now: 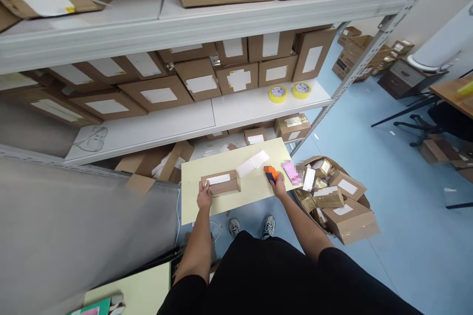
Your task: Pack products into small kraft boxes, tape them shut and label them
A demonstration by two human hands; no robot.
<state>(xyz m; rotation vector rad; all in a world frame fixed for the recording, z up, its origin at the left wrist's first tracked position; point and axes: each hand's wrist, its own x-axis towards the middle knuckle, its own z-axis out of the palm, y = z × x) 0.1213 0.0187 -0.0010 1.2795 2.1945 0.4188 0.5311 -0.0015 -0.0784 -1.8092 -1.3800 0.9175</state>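
On the pale yellow board (195, 209) lies a small cardboard box (225, 187) with a white label on top. My left hand (204, 197) grips its left end, the fingers on the top edge by the label. My right hand (279, 187) is closed round an orange and dark purple tape dispenser (271, 172), with a yellow tape roll partly visible in it. Between the two hands, behind the box, rests a white paper strip (253, 163). A pink item (291, 171), blurred out, is at the board's right edge.
Shelves with labelled cardboard boxes (199, 83) rise in front of me. Two yellow tape rolls (277, 93) sit on the middle shelf (240, 110). At my right a large open carton (364, 201) is heaped with parcels. An open box (148, 162) stands behind the board's left side.
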